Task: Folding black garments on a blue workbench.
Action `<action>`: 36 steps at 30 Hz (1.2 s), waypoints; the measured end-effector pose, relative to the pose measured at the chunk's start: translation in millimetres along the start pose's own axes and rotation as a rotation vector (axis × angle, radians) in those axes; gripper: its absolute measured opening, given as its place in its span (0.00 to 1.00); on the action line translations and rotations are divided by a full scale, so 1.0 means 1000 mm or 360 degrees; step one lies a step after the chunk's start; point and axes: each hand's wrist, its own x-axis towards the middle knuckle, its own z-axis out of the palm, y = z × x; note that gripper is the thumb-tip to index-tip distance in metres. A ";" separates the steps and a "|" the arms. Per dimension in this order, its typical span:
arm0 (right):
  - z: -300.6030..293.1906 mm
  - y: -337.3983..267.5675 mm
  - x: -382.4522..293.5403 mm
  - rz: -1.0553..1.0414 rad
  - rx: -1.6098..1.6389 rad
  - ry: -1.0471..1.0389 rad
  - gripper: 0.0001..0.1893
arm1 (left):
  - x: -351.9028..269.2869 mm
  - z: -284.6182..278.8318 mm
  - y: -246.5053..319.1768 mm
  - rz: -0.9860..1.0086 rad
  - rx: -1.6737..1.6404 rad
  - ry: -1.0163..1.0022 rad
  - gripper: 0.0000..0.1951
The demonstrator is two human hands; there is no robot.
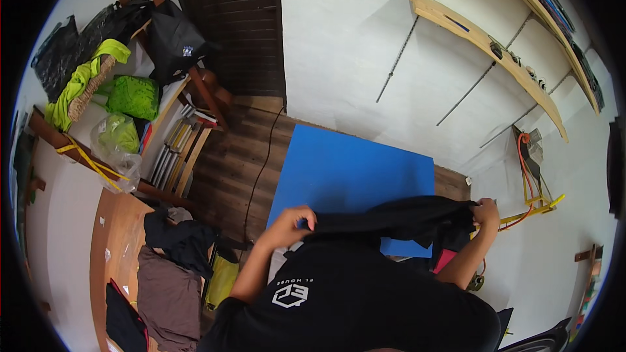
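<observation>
A black cloth garment is stretched sideways in front of my body, above a blue tabletop. At its left end my left hand pinches the fabric between thumb and fingers. My right hand grips the other end, where the cloth is bunched and hangs down in folds. Part of the garment's lower side merges with my black shirt, so its full shape cannot be told. Beside my right forearm shows a piece of red cloth.
Left, a wooden shelf holds green bundles and a black bag. Brown cloth lies on a wooden surface lower left. A black cable crosses the floor. Right, a yellow metal arm juts from the wall below wooden shelves.
</observation>
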 end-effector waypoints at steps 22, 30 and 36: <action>0.329 -0.072 -0.076 -0.1532 -0.0028 -0.0032 0.46 | -0.011 0.023 -0.070 -0.0573 -0.1467 0.1396 0.27; 0.343 0.006 -0.086 -0.0753 0.0046 -0.0229 0.27 | 0.027 -0.001 -0.059 -0.0702 -0.1448 0.1259 0.26; 0.361 -0.012 -0.018 -0.1108 0.0341 -0.0555 0.20 | 0.070 -0.011 -0.023 -0.0459 -0.1618 0.1045 0.24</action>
